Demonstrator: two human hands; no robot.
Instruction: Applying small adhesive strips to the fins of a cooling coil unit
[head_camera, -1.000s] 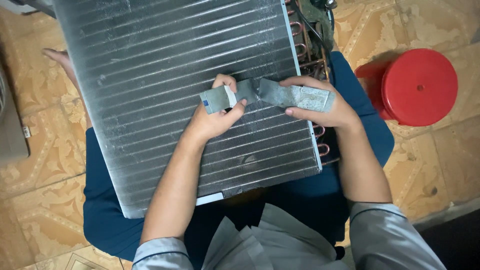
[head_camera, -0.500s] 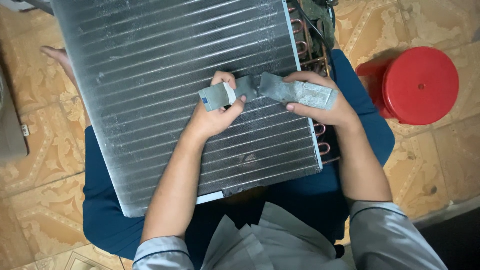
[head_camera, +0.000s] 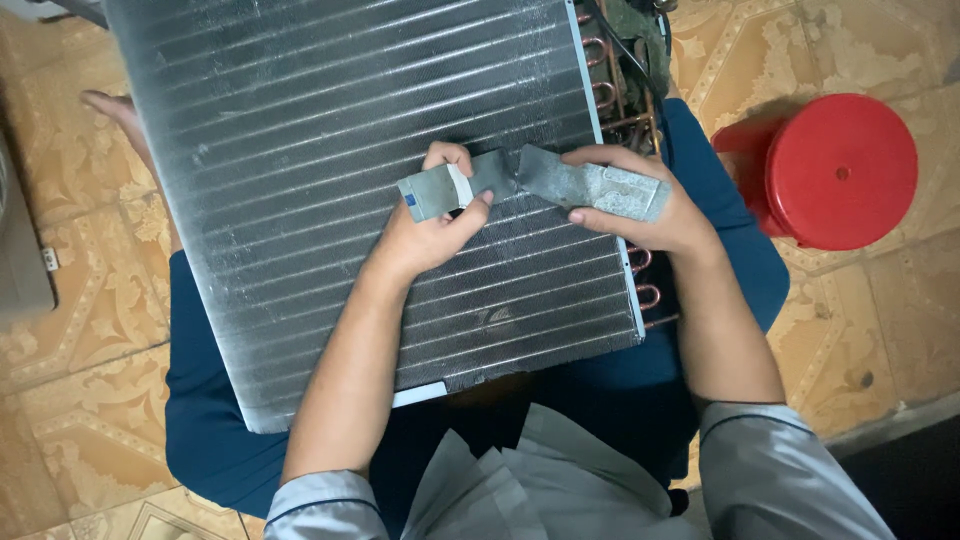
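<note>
**Holding the bent strip over the coil**

Both hands shut tight on one grey strip (head_camera: 590, 190). Left hand (head_camera: 420, 245) pinching the left end, thumb on top, fingers curled under. Right hand (head_camera: 672, 228) clamped on the right end, thumb below and fingers over the far edge. Between the two sets of fingers, a kink in the strip, poking up a little. Right under the fingers, the big finned coil (head_camera: 330, 180), lying flat on the lap; strip just above it, maybe touching it in the middle, hard to tell.

Probably bending or straightening the strip. To do it well:

- Grip close to the kink on both sides, so the bend goes where wanted and nowhere else.
- Go slow and even with both thumbs. No jerks.
- Mind the strip's edges; may be sharp on bare skin.
- Press lightly down below the fingers. Thin fins there, likely easy to squash.
- Watch out past the right fingers, where the copper tube bends (head_camera: 645, 295) stick out from the coil's edge.

Farther out beyond the right fingers, well apart: a red stool (head_camera: 840, 170) on the tiled floor (head_camera: 80, 330).
</note>
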